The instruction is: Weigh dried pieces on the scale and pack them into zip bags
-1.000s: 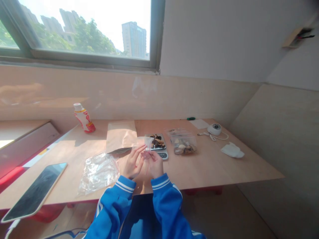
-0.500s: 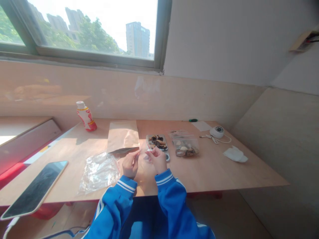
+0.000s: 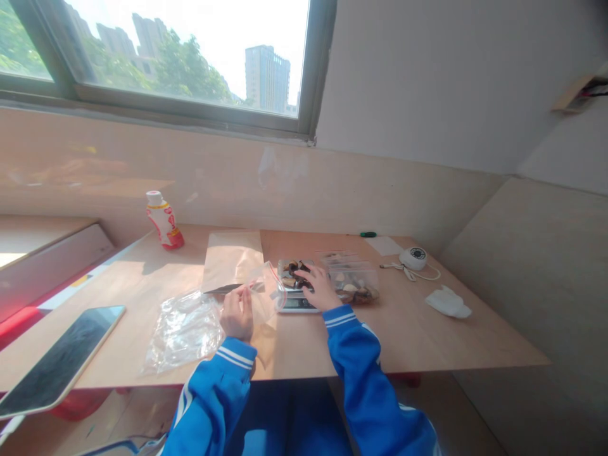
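Clear bag point(image 3: 264, 294) in left hand point(image 3: 236, 315), right hand point(image 3: 317, 288) on mushrooms point(image 3: 292, 273)

On the table point(image 3: 403, 335) the scale point(image 3: 292, 304) sits before me with mushrooms point(image 3: 291, 273) on it under my right hand point(image 3: 317, 287), a filled bag point(image 3: 355, 285) just right of it, and to its left my left hand point(image 3: 236, 315) with a clear bag point(image 3: 266, 292), a paper envelope point(image 3: 232, 258) behind and a loose plastic bag point(image 3: 183, 332) beside

Wide window point(image 3: 180, 57) in dark frame, top of view; bright sky, trees point(image 3: 190, 79), tower block point(image 3: 266, 79) outside. Beige panelling point(image 3: 156, 171) below sill. Pale wall point(image 3: 418, 76) right, small wall fixture point(image 3: 572, 95) high up. Sunlit plywood table point(image 3: 408, 335). Wooden floor point(image 3: 456, 411) beneath.
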Available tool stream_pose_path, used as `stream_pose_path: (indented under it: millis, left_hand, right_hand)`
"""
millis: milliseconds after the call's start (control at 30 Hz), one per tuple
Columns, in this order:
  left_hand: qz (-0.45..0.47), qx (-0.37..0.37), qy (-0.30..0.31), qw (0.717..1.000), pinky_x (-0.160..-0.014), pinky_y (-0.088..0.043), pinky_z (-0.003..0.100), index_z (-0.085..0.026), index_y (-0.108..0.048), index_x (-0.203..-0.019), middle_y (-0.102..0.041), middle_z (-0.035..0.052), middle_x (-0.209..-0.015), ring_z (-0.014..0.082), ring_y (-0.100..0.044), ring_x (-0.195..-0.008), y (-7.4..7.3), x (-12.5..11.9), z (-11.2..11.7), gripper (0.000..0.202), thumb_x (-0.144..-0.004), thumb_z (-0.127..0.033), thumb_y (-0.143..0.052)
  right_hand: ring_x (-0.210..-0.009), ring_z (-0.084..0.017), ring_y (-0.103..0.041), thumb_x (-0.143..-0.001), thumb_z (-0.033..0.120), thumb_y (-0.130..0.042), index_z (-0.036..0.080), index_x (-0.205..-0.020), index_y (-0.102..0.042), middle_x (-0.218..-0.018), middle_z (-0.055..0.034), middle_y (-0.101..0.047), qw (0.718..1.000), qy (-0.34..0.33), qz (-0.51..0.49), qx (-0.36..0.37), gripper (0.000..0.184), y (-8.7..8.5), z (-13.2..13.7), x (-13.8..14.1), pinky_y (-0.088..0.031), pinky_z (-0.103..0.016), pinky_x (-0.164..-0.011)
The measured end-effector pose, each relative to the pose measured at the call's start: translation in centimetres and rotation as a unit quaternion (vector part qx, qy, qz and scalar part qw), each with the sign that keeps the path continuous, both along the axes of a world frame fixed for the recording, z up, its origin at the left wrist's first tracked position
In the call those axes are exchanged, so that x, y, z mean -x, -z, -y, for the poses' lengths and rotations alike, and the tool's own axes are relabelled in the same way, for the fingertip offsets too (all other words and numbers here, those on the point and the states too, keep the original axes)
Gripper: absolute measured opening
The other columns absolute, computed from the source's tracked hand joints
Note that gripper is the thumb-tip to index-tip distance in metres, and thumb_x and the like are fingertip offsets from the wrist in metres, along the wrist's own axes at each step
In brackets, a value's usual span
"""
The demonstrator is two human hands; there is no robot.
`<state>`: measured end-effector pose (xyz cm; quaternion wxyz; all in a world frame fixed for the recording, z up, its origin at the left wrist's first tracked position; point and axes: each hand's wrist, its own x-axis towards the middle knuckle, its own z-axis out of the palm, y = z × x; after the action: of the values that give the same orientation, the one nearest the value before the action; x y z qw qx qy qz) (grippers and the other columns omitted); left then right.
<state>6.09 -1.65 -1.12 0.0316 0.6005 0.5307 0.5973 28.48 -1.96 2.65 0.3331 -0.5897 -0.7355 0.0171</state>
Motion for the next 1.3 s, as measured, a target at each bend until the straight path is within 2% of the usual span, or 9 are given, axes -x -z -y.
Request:
stream_pose_path:
  millis: [133,333,533,667,967,1133,1300]
  left_hand:
    - [0.005,0.05,-0.005,0.999,-0.063,-0.046,0.028,-0.022,-0.062,-0.092,-0.071,0.0064,-0.092,0.0193,-0.065,-0.075,-0.1,0.0,-0.1,0.023,-0.091,-0.035,-0.044]
    - [0.013,0.072,-0.008,0.997,-0.057,-0.042,0.023,-0.019,-0.063,-0.092,-0.071,0.0043,-0.082,0.0153,-0.064,-0.066,-0.5,-0.2,-0.1,0.028,-0.091,-0.037,-0.042]
    - [0.019,0.09,0.003,0.996,-0.057,-0.043,0.023,-0.019,-0.063,-0.089,-0.07,0.0041,-0.08,0.0146,-0.062,-0.065,-0.5,-0.3,0.0,0.03,-0.09,-0.04,-0.041]
    - [0.02,0.095,0.0,0.995,-0.057,-0.042,0.023,-0.018,-0.061,-0.087,-0.067,0.0047,-0.075,0.0145,-0.06,-0.062,-0.3,-0.3,-0.1,0.03,-0.089,-0.04,-0.042]
    - [0.012,0.108,0.006,0.994,-0.058,-0.042,0.023,-0.018,-0.06,-0.088,-0.068,0.0047,-0.075,0.0147,-0.06,-0.062,0.0,-0.1,-0.2,0.03,-0.09,-0.041,-0.041]
    - [0.015,0.109,0.014,0.994,-0.058,-0.043,0.023,-0.019,-0.06,-0.089,-0.069,0.0043,-0.077,0.0148,-0.061,-0.063,0.1,-0.2,-0.2,0.03,-0.091,-0.042,-0.039]
    - [0.015,0.109,0.019,0.994,-0.056,-0.043,0.022,-0.019,-0.06,-0.089,-0.069,0.004,-0.077,0.0138,-0.061,-0.061,0.1,-0.2,-0.2,0.03,-0.091,-0.041,-0.039]
  right_hand:
    - [-0.112,-0.025,-0.05,-0.078,0.009,-0.059,0.024,-0.104,-0.07,-0.118,-0.0107,-0.06,0.999,-0.009,0.037,0.021,0.031,1.2,-1.2,-0.5,-0.041,-0.045,-0.097]
    - [-0.103,-0.024,-0.054,-0.084,0.012,-0.054,0.024,-0.092,-0.072,-0.104,-0.0081,-0.063,1.0,-0.007,-0.014,-0.008,0.024,2.2,-1.7,-0.8,-0.045,-0.041,-0.091]
    - [-0.091,-0.021,-0.058,-0.086,0.011,-0.047,0.023,-0.087,-0.071,-0.089,-0.0055,-0.066,0.996,-0.007,-0.081,-0.025,0.026,2.1,-2.1,-1.1,-0.047,-0.037,-0.087]
    - [-0.09,-0.021,-0.06,-0.085,0.012,-0.046,0.022,-0.086,-0.07,-0.089,-0.0052,-0.066,0.995,0.002,-0.099,-0.028,0.026,2.0,-2.1,-1.2,-0.047,-0.036,-0.086]
    - [-0.088,-0.021,-0.06,-0.085,0.014,-0.046,0.022,-0.085,-0.071,-0.087,-0.0062,-0.065,0.992,0.02,-0.115,-0.043,0.026,1.9,-1.9,-1.2,-0.048,-0.036,-0.083]
    - [-0.084,-0.021,-0.061,-0.081,0.014,-0.05,0.021,-0.079,-0.072,-0.083,-0.0065,-0.065,0.984,0.031,-0.166,-0.055,0.023,1.1,-1.5,-0.5,-0.049,-0.036,-0.08]
    - [-0.078,-0.019,-0.063,-0.077,0.019,-0.057,0.019,-0.083,-0.073,-0.086,-0.0066,-0.069,0.95,0.006,-0.313,-0.019,0.017,-2.1,-0.1,2.1,-0.051,-0.031,-0.072]
